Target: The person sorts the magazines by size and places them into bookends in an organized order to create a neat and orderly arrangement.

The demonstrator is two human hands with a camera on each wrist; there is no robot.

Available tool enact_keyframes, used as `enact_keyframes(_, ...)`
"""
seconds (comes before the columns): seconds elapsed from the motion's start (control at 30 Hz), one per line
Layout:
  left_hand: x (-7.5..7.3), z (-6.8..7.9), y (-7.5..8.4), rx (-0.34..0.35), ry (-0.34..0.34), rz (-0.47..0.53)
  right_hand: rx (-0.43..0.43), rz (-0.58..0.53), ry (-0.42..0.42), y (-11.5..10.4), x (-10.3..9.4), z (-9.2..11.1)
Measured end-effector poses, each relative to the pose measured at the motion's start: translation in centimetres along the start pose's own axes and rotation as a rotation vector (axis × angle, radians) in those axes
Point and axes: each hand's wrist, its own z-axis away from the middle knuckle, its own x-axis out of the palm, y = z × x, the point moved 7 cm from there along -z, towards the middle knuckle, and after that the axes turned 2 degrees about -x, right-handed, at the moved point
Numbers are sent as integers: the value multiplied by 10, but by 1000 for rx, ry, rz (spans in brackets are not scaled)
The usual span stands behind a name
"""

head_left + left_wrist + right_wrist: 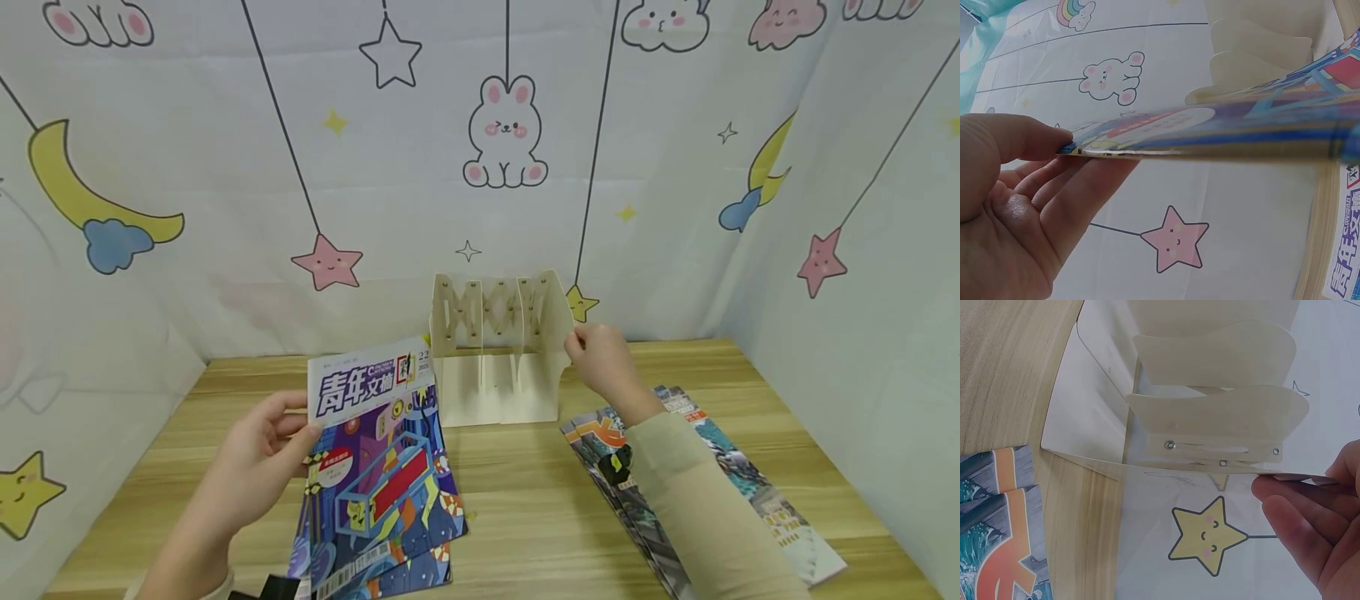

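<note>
My left hand pinches a colourful magazine by its left edge, thumb on the cover and fingers behind. In the left wrist view the magazine shows nearly edge-on between thumb and fingers. Below it on the table lies another magazine, mostly covered. My right hand grips the right end panel of a cream expanding book rack, which stands upright at the back of the table. In the right wrist view, the fingers and thumb pinch that panel's edge, and the rack's dividers stand apart with bare slots between.
Several magazines lie fanned on the right of the wooden table, partly under my right forearm. A white curtain printed with stars, moons and rabbits hangs behind the rack and along both sides.
</note>
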Motion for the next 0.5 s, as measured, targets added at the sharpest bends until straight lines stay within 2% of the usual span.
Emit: enact_keyframes(0.5, -2, 7, 9, -8, 47, 7, 0, -9, -7, 0, 0, 0)
